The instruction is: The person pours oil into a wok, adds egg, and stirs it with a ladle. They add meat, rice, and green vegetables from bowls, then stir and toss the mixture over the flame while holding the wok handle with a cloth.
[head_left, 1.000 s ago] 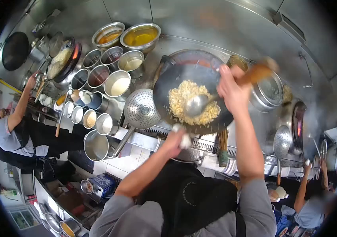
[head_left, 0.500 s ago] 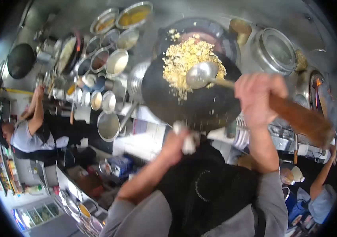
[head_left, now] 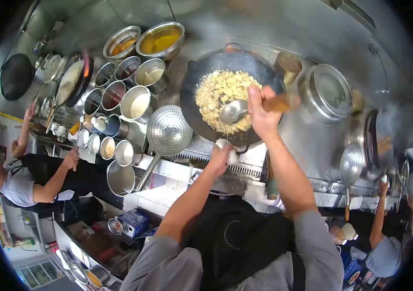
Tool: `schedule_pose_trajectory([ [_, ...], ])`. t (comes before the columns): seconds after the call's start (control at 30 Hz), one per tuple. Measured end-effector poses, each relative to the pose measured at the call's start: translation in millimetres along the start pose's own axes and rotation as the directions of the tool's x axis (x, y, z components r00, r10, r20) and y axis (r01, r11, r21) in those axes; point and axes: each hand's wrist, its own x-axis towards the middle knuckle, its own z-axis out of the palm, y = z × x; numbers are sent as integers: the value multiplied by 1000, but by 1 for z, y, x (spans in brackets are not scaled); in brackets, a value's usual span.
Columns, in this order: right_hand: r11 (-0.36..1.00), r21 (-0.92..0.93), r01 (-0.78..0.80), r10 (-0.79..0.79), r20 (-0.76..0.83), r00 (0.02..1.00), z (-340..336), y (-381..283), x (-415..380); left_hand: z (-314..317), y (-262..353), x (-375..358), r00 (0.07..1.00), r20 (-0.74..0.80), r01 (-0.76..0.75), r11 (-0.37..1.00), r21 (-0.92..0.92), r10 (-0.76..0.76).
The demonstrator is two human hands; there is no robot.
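Observation:
A dark wok (head_left: 199, 72) sits on the stove, holding a broad heap of yellow and pale fried rice (head_left: 218, 92). My left hand (head_left: 219, 159) is wrapped round a white cloth (head_left: 231, 156) at the wok's near rim, where the handle is mostly covered. Above the food's right side, my right hand (head_left: 264, 114) grips the wooden handle (head_left: 279, 103) of a metal ladle. The ladle's bowl (head_left: 233, 111) rests in the rice.
Left of the wok lie a perforated strainer (head_left: 169, 131), several metal pots (head_left: 137, 103) and two bowls of yellow liquid (head_left: 161, 40). A large lidded pot (head_left: 325, 92) stands right. Co-workers (head_left: 20, 179) (head_left: 385, 254) stand at both sides.
The wok, tilted and raised toward me before, now sits level on the stove. The rice has settled in its middle. My right hand with the ladle has moved left, its handle now pointing up.

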Motion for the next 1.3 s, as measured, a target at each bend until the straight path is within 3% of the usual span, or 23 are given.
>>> schedule_pose_trajectory([
  [0.07, 993, -106, 60, -62, -18, 998, -4, 41, 3, -9, -2, 12, 999, 25, 26, 999, -23, -26],
  [0.17, 976, 145, -165, 167, -5, 986, -3, -12, 38, -18, 3, 16, 988, 145, 64, 997, -38, -58],
  [0.2, 988, -52, -143, 140, -49, 989, -9, -35, 26, -20, 2, 19, 990, 118, 86, 996, -21, -83],
  [0.23, 994, -103, -40, 29, -105, 994, -10, -34, 4, -21, -1, 21, 990, 88, 111, 994, -10, -109],
  [0.3, 998, 27, 63, -58, -162, 985, -15, 6, -19, -19, 2, 14, 990, 30, 137, 990, -32, -136],
  [0.33, 997, 71, 38, -27, -159, 987, -20, 19, -8, -22, 3, 14, 989, 53, 138, 990, 5, -139],
  [0.37, 979, 170, -110, 140, -175, 975, -23, 6, 16, -22, 5, 18, 988, 79, 128, 991, 38, -131],
  [0.4, 957, 253, -144, 206, -235, 950, -27, -6, 42, -21, 5, 20, 988, 84, 128, 991, 30, -130],
  [0.47, 990, 79, -115, 137, -380, 915, -33, -49, 67, -23, 2, 20, 994, 90, 65, 998, 18, -66],
  [0.57, 999, 47, 9, 22, -619, 785, -35, 7, 68, -33, -13, 31, 986, 127, 99, 994, 50, -104],
  [0.63, 954, 298, 5, 142, -470, 871, -1, 31, 51, -35, -11, 33, 982, 158, 95, 993, 75, -106],
  [0.67, 949, 313, -22, 137, -353, 926, 4, 25, 53, -34, -9, 33, 978, 178, 92, 992, 92, -107],
  [0.7, 949, 316, -8, 125, -352, 928, 9, 13, 61, -33, -7, 34, 978, 185, 79, 993, 92, -95],
  [0.77, 977, 119, -178, 209, -351, 913, 12, -20, 80, -32, -6, 32, 984, 124, 111, 985, 130, -127],
  [0.83, 996, 78, -44, 75, -456, 887, 3, -39, 100, -32, -8, 35, 994, 83, 65, 996, 68, -70],
  [0.9, 953, 287, 96, 50, -462, 885, -1, -24, 107, -35, -10, 36, 988, 122, 83, 988, 131, -99],
  [0.97, 975, 220, 37, 61, -423, 904, 32, 23, 90, -35, -16, 36, 994, 90, 47, 996, 80, -54],
  [1.0, 953, 300, -30, 120, -284, 951, 44, 26, 80, -34, -13, 34, 994, 75, 72, 993, 95, -80],
  [1.03, 984, 139, -115, 145, -228, 963, 54, 14, 79, -32, -8, 36, 993, 58, 91, 990, 106, -98],
  [1.13, 964, -24, -266, 261, -131, 956, 77, -36, 90, -41, -18, 42, 991, 60, 105, 977, 186, -118],
  [1.17, 967, -22, -255, 251, -124, 960, 79, -45, 97, -38, -13, 44, 994, 11, 106, 964, 243, -112],
  [1.27, 962, 225, 156, -74, -335, 939, 67, -46, 101, -39, -10, 42, 994, 51, 82, 979, 187, -93],
  [1.3, 964, 222, 145, -64, -338, 939, 70, -27, 93, -41, -10, 42, 989, 103, 84, 980, 179, -103],
])
